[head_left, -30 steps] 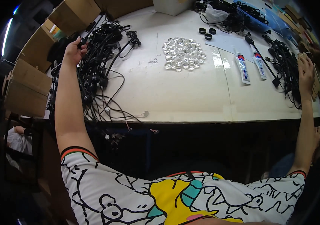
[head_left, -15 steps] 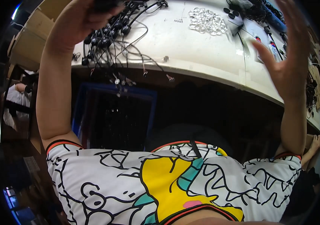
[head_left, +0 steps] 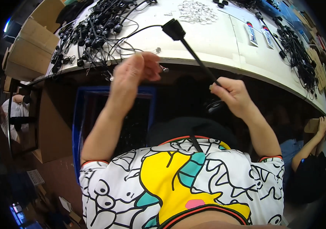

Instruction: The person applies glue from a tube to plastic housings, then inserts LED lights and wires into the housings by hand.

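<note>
My right hand [head_left: 235, 95] is closed round the lower part of a black gooseneck stem [head_left: 197, 59]. The stem slants up and left over the table edge to a flared, blocky black end, and a thin black cable runs from that end toward the pile on the left. Below my right fist a dark rounded part shows, too dim to make out. My left hand [head_left: 135, 72] hovers at the table's front edge, fingers loosely curled and apart from the thumb, with nothing visible in it. Beside it lies a heap of black corded parts [head_left: 98, 32] with loose wire ends hanging over the edge.
Clear round pieces [head_left: 197, 12] lie at the back of the white table [head_left: 209, 45]. Two tubes [head_left: 251, 34] and bundled black cables [head_left: 300, 63] are on the right. Cardboard boxes [head_left: 27, 47] stand left, a blue-rimmed bin [head_left: 77, 114] below. Another person's arm [head_left: 312, 143] shows at right.
Both hands have come down and inward from the upper edge. The gooseneck stem is now plainly in my right hand, which was raised and open before. My left hand no longer holds the dark thing.
</note>
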Demonstrator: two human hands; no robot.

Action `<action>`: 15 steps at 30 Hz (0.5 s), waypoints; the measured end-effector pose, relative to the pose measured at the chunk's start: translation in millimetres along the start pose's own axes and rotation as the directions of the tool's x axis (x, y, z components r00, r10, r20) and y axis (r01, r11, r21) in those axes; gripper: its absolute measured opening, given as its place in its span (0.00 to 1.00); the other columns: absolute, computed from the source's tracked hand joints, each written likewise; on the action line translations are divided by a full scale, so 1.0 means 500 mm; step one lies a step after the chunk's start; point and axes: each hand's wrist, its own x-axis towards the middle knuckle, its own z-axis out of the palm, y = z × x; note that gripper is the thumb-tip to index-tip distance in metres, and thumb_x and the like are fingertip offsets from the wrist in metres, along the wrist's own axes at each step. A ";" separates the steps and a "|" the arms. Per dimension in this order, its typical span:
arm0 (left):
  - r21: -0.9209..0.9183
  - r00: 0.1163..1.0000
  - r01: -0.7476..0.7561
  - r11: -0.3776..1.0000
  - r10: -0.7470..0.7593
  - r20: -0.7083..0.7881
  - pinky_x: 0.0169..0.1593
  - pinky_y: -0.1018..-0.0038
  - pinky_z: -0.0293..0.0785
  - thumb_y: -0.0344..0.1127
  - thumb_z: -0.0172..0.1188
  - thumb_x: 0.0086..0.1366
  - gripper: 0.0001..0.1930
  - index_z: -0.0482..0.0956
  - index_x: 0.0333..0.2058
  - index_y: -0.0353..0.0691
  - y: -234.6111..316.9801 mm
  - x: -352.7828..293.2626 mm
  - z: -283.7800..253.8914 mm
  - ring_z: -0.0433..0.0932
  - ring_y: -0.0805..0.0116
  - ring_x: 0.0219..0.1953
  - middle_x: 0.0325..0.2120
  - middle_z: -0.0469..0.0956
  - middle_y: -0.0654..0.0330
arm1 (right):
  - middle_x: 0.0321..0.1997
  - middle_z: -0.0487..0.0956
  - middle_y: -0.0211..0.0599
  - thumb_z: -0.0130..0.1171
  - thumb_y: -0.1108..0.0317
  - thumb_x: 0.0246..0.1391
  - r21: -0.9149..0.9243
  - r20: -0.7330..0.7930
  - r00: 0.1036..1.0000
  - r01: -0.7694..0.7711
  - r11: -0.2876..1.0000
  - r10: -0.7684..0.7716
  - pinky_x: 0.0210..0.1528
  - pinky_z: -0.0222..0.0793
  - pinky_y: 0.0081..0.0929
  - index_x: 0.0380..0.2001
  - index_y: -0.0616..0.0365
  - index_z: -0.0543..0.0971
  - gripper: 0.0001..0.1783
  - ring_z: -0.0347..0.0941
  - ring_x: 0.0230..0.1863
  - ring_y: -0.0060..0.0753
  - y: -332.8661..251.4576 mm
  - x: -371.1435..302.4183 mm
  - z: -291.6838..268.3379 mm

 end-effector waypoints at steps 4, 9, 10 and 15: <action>-0.538 0.999 -0.051 0.841 0.042 -0.029 0.44 0.72 0.68 0.59 0.38 0.59 0.34 0.54 0.53 0.34 -0.076 0.026 0.088 0.74 0.63 0.36 0.37 0.71 0.52 | 0.14 0.67 0.28 0.52 0.68 0.50 -0.017 0.174 0.985 -0.001 1.000 0.004 0.20 0.57 0.16 0.21 0.64 0.72 0.10 0.60 0.17 0.15 0.032 -0.022 0.038; -0.756 0.972 -0.202 0.623 0.223 -0.076 0.25 0.78 0.64 0.54 0.44 0.59 0.26 0.58 0.49 0.42 -0.065 0.024 0.123 0.65 0.74 0.17 0.26 0.68 0.59 | 0.23 0.70 0.32 0.54 0.71 0.46 0.123 0.055 0.986 0.151 0.981 -0.159 0.27 0.62 0.17 0.34 0.62 0.73 0.10 0.66 0.23 0.21 0.070 -0.033 0.100; -0.744 0.960 -0.252 0.619 0.256 -0.111 0.23 0.80 0.61 0.54 0.44 0.59 0.25 0.58 0.49 0.44 -0.059 0.025 0.120 0.62 0.76 0.16 0.25 0.68 0.60 | 0.25 0.70 0.32 0.54 0.72 0.45 0.115 -0.067 0.980 0.192 0.975 -0.186 0.29 0.63 0.17 0.37 0.62 0.72 0.13 0.67 0.25 0.22 0.078 -0.030 0.111; -0.649 0.914 -0.391 0.653 0.357 -0.192 0.20 0.81 0.55 0.55 0.44 0.59 0.25 0.59 0.50 0.46 -0.007 0.035 0.069 0.58 0.78 0.15 0.24 0.66 0.62 | 0.30 0.74 0.41 0.47 0.70 0.53 -0.006 0.168 0.983 0.079 0.997 -0.076 0.34 0.67 0.24 0.42 0.62 0.71 0.13 0.72 0.30 0.32 0.210 -0.024 0.122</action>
